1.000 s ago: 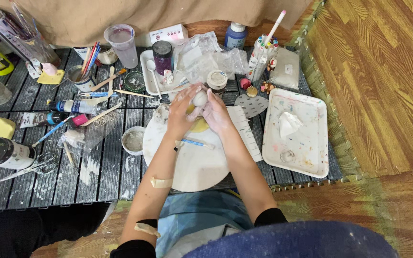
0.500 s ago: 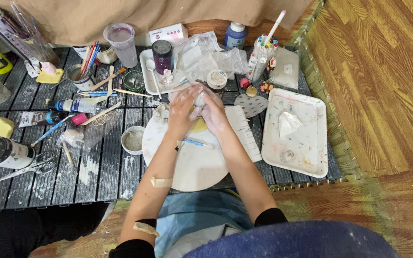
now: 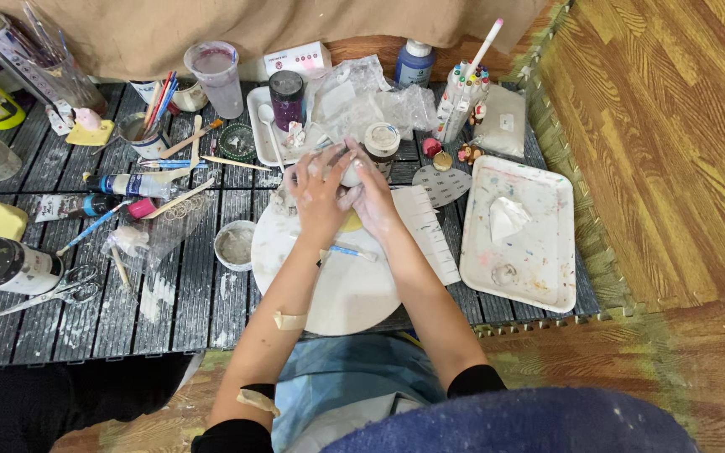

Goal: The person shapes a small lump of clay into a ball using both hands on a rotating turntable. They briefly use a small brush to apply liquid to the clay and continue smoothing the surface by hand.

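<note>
Both hands, left hand (image 3: 319,195) and right hand (image 3: 372,195), shifted slightly, cupped together around small white clay lump (image 3: 351,174) above round white board (image 3: 329,277) at desk centre; overpressure risks deformation.

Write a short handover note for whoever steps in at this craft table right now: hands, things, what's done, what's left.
Left hand and right hand: both cupped together around a small whitish clay lump, held above the far edge of the round white work board.
On the board: a thin blue-handled tool, not in hand.
Left of the board: a small white bowl of grey slurry.
Right: a white rectangular tray with a crumpled white scrap.
Done: lump is in hand, roughly rounded.
Left: the lump looks plain and unpainted; finer state hidden by the fingers.
</note>
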